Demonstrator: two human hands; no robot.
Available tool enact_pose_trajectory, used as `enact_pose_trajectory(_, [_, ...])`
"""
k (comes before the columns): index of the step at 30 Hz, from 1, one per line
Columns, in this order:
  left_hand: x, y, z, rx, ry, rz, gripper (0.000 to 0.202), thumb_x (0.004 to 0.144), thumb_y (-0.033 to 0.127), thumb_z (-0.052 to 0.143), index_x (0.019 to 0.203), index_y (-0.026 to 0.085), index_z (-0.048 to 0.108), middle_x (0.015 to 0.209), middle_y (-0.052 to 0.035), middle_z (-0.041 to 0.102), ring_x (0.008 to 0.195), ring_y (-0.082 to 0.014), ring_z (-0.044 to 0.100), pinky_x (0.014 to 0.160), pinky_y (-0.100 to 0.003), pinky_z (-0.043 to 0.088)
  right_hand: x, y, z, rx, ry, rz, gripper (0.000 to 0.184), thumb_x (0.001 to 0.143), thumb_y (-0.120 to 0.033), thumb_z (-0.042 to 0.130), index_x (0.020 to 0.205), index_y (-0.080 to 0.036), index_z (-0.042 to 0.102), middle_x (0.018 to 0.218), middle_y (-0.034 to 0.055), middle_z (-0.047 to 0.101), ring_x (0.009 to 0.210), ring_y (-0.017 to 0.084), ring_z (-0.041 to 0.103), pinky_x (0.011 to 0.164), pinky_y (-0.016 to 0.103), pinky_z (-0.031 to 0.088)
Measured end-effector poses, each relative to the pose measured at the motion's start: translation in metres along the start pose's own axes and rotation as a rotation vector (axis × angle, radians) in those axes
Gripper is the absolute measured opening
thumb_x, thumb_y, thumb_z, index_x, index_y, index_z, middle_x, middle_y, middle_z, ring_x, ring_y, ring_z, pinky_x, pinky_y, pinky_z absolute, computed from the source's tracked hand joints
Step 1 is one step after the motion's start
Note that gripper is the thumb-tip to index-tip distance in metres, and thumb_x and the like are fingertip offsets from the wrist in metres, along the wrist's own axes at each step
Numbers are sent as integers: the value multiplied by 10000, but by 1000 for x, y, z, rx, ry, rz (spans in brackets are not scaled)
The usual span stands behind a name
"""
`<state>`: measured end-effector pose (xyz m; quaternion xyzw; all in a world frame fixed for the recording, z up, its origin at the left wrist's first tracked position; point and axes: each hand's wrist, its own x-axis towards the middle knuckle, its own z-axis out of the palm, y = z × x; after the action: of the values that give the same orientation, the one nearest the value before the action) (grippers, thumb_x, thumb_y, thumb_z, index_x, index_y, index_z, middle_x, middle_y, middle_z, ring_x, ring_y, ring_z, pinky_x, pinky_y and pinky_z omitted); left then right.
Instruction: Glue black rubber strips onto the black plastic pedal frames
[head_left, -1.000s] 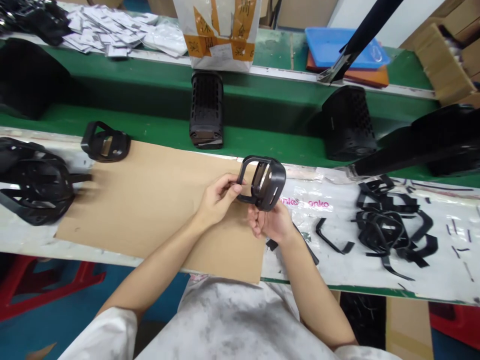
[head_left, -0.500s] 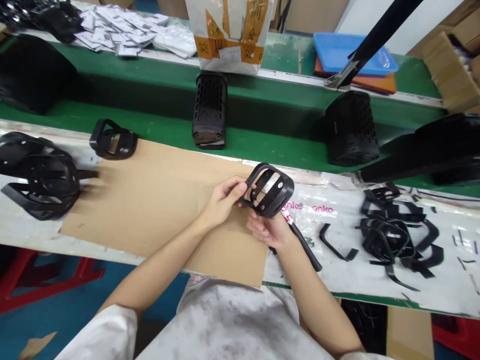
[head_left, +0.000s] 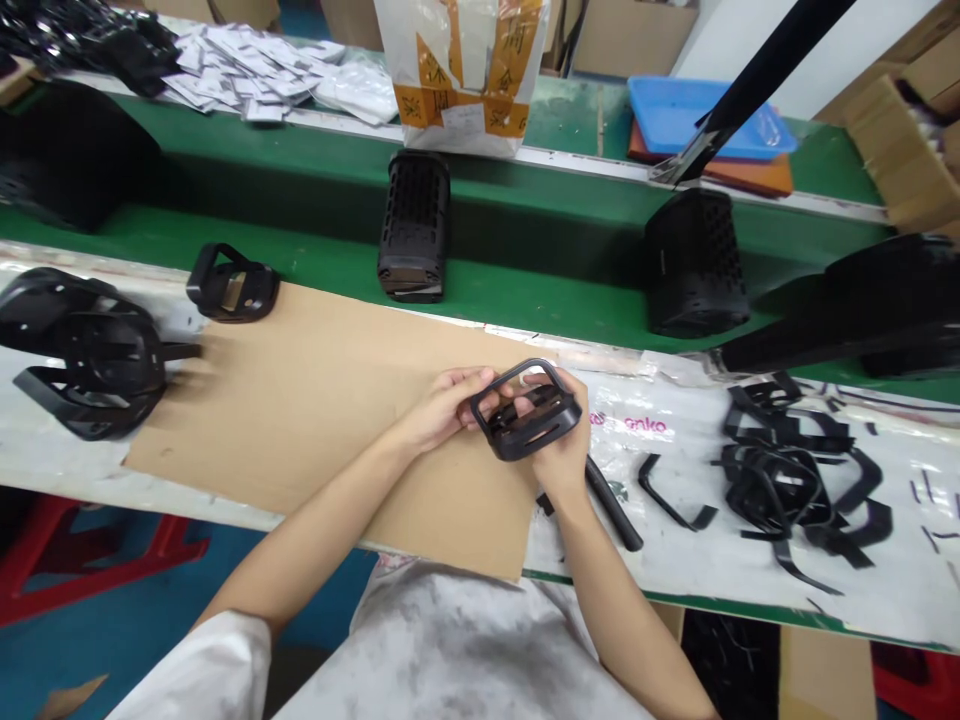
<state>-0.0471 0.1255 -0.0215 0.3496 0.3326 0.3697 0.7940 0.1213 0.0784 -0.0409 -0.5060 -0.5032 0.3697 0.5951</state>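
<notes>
Both my hands hold one black plastic frame part (head_left: 525, 420) low over the right edge of a brown cardboard sheet (head_left: 315, 400). My left hand (head_left: 442, 405) pinches its left side, fingers closed on it. My right hand (head_left: 559, 440) wraps round its right side, with the thumb over the top bar. The part lies nearly flat, its slotted face turned up. A black rod-like tool (head_left: 611, 500) lies on the bench just under my right wrist.
A similar black part (head_left: 232, 285) rests at the cardboard's far left corner, with a heap of black frames (head_left: 82, 350) further left. Loose black strips (head_left: 795, 470) lie on the white sheet at right. Two black perforated housings (head_left: 414, 225) (head_left: 694, 262) stand on the green conveyor.
The part has been tipped from upright to nearly flat and lowered toward the cardboard. My right hand moved from under it to gripping its right side.
</notes>
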Motion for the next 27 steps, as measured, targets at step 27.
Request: enact_pose_trajectory(27, [-168, 70, -77, 294, 697, 601, 454, 731, 511, 939, 930, 166, 722, 838, -29, 686, 719, -135, 599, 683, -242, 469, 11, 42, -16, -290, -314, 342, 715, 775, -836, 686, 1040, -177, 773, 939, 119, 804, 850, 297, 785, 837, 383, 660])
